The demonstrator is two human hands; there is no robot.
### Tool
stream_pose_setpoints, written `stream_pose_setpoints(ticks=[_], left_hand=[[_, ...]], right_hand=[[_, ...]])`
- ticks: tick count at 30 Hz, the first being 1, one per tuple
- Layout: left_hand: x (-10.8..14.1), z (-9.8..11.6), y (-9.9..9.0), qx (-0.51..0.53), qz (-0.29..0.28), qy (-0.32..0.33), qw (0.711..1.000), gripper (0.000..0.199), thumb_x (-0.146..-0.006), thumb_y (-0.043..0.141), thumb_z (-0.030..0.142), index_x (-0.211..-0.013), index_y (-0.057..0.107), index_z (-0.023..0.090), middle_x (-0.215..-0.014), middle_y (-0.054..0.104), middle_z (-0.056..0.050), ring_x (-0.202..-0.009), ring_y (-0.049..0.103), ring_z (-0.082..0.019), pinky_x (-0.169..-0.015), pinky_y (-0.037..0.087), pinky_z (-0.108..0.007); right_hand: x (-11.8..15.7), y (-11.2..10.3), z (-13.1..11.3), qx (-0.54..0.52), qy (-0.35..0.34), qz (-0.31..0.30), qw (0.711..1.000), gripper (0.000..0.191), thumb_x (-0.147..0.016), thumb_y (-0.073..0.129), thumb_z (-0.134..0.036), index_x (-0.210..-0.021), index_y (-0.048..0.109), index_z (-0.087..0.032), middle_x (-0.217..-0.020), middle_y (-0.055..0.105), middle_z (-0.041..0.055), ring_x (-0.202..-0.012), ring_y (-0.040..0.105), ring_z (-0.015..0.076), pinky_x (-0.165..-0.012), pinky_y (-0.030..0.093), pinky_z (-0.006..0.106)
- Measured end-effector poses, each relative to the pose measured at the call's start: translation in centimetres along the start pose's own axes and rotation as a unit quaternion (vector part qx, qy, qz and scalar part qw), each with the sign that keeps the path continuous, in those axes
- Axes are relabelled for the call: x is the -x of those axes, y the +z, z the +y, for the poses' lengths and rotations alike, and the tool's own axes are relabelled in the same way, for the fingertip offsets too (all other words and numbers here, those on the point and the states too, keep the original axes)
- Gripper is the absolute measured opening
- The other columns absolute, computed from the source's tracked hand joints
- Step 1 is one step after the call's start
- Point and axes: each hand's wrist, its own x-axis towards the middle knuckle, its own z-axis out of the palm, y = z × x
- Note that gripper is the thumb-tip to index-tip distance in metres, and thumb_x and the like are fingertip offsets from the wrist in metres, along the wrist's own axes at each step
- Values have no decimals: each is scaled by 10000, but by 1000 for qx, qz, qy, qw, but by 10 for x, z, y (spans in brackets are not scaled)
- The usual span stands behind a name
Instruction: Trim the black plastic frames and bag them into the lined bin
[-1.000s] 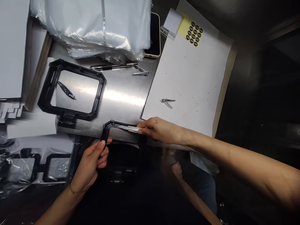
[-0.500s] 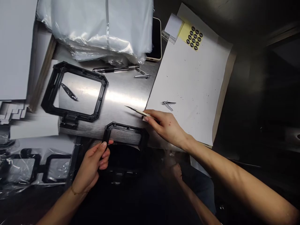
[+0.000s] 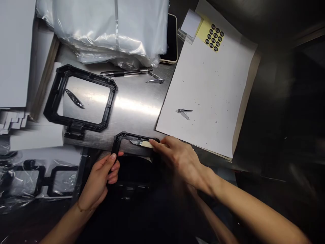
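Observation:
My left hand (image 3: 103, 179) grips the left side of a black plastic frame (image 3: 116, 144) at the table's front edge. Between the fingers of my right hand (image 3: 179, 157) is a knife with a pale handle (image 3: 146, 144); its blade lies over the frame's upper bar, and whether it touches is unclear. The frame's right corner is partly hidden by my right hand. A larger black frame (image 3: 109, 110) lies flat on the metal table (image 3: 137, 101), with a nail clipper lever (image 3: 74, 98) inside its opening.
A stack of clear plastic bags (image 3: 109, 30) stands at the back beside a phone (image 3: 172, 40). Near it lie a pen (image 3: 127, 73) and a clipper (image 3: 155, 80). White paper (image 3: 208, 88) bears a sticker sheet (image 3: 214, 37) and another clipper (image 3: 184, 113). Bagged frames (image 3: 45, 181) are at left.
My right hand has moved down, bringing the knife from above the table to the held frame's upper bar. My left hand keeps its hold. The view has shifted slightly.

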Motion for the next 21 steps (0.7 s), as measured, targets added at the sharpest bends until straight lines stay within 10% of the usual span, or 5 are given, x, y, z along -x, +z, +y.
stream_pose_setpoints(ticks=[21], left_hand=[[1, -1, 0, -4, 1, 5, 1000, 229, -765, 490, 324, -875, 593, 152, -520, 313, 75, -407, 192, -29, -359, 165, -156]], right_hand=[[-2, 3, 3, 12, 0, 22, 1000, 348, -852, 369, -249, -1193, 436, -260, -813, 512, 47, -626, 434, 137, -477, 252, 212]])
